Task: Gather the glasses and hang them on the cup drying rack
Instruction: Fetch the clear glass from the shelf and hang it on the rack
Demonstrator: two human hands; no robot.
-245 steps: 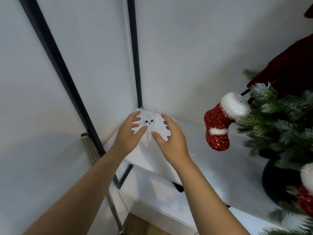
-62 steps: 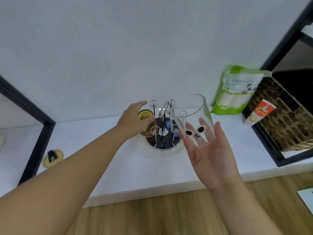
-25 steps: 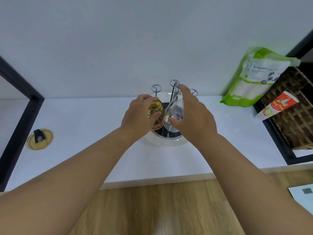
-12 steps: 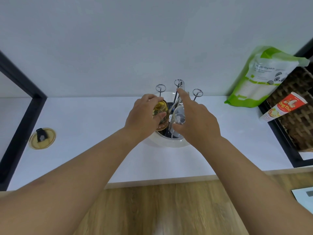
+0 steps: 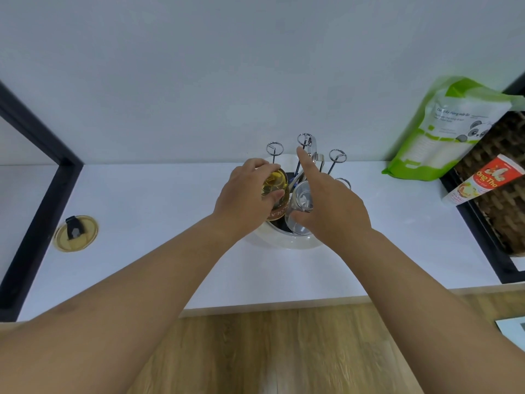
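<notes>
The cup drying rack (image 5: 287, 242) has a round white base and chrome prongs with ring tips, and stands at the back of the white counter. An amber glass (image 5: 275, 185) hangs upside down on its left side, and my left hand (image 5: 245, 194) is closed around it. Beside it, a clear glass (image 5: 301, 199) sits upside down on a front prong. My right hand (image 5: 329, 206) holds the clear glass from the right, with the index finger stretched out towards the rear prongs. The lower part of the clear glass is hidden behind my right hand.
A round yellow lid (image 5: 75, 233) with a black tab lies on the counter to the left, near a black frame post (image 5: 37, 200). At the right stand a green refill pouch (image 5: 443, 129), a red-and-white tube (image 5: 483, 180) and a wicker basket (image 5: 505, 194).
My right hand carried the clear glass from a far shelf to the rack, turned it upside down and lowered it onto a prong. My left hand stayed on the amber glass.
</notes>
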